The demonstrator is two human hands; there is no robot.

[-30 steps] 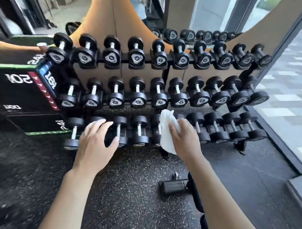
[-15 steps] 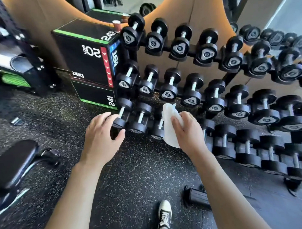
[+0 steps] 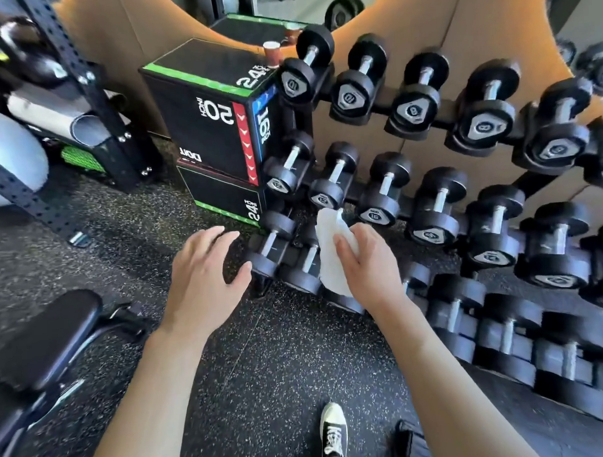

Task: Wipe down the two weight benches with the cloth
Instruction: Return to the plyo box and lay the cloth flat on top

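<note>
My view swung left since a second ago: dumbbell rack (image 3: 428,176) slid to right of frame, plyo box (image 3: 207,129) now centre, padded weight bench (image 3: 41,343) entered at lower left, my sneaker (image 3: 333,432) appeared below. Squat rack upright (image 3: 80,89) came into sight at left.

Floor: I see black speckled rubber flooring (image 3: 270,366).
On it: stacked plyo boxes (image 3: 218,135), dumbbell rack (image 3: 370,195), weight bench (image 3: 41,343), my sneaker (image 3: 333,432).

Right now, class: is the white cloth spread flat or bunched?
Bunched: the right hand grips the white cloth, crumpled in loose folds.
</note>
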